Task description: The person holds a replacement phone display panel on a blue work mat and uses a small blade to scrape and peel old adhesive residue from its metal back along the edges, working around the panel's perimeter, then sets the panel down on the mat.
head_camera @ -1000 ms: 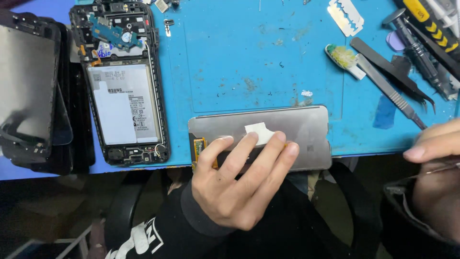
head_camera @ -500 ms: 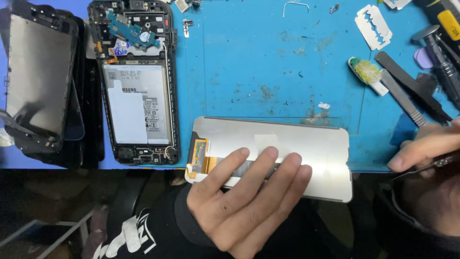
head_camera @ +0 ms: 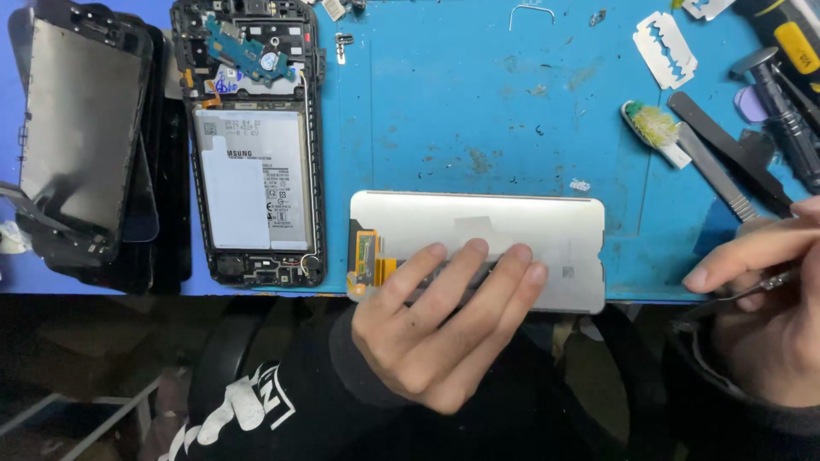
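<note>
Silver panel: a detached phone display panel (head_camera: 478, 235) is lying face down at the near edge of the blue counter (head_camera: 478, 102), its long side running left to right.
Change: within the last second the panel is seen sliding rightward and nearer the counter's edge, and the view is shifting with it; the panel now looks squared up under the hand, judged ready for close work on its back.
Left hand: the left hand (head_camera: 444, 329) is pressing four flat fingers (head_camera: 465, 273) on the panel's lower half, open and spread, pinning rather than gripping it.
Right hand: the right hand (head_camera: 769, 316) is hovering just off the panel's right end, its grip pinched shut on a thin metal tool (head_camera: 752, 290), likely tweezers, the tip too dark to make out.
Look of the panel: matte silver back, a pale tape patch near the middle, an orange flex connector (head_camera: 369, 260) at its left end, rounded corners.
Beside it: an opened phone frame (head_camera: 252, 145) with its white battery showing is lying to the left, apart from the panel.
Far left: dark screens (head_camera: 81, 137) are lying stacked.
Far right: a razor blade (head_camera: 664, 38), a worn toothbrush (head_camera: 656, 132) and a flat metal pry tool (head_camera: 713, 171) are resting on the counter.
</note>
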